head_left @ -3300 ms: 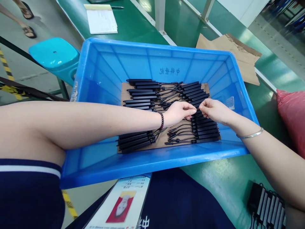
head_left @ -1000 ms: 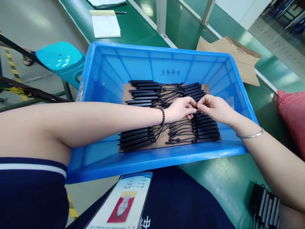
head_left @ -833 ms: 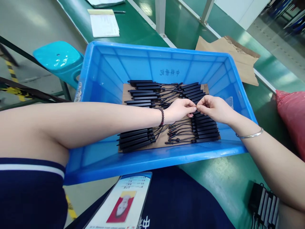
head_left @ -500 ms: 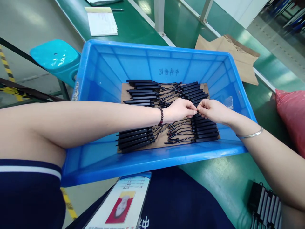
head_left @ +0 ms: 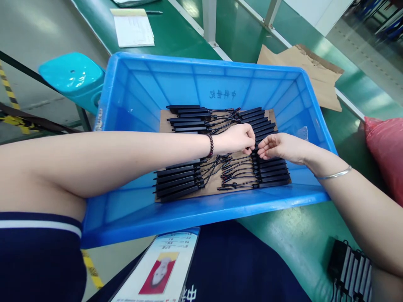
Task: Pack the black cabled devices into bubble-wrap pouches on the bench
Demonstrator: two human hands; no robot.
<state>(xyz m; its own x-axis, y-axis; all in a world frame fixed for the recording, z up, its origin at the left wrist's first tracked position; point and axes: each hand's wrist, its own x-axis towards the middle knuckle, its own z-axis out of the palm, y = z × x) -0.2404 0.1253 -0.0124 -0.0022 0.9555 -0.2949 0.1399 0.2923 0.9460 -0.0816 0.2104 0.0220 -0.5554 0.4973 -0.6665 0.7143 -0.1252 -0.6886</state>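
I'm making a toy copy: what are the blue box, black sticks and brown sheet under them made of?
Blue box: probably plastic, glossy, with moulded ribs. Black sticks: smooth and dull, perhaps plastic or painted metal. Brown sheet: likely cardboard, plain matte tan.

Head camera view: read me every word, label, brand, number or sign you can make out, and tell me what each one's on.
"中科世纪", it seems, running right to left on the far wall of the blue crate.
"中" on the dark blue shirt; the character beside it is unclear.
Too small or blurred to read: the print on the badge, the writing on the notepad and the white marking on the crate's left end.
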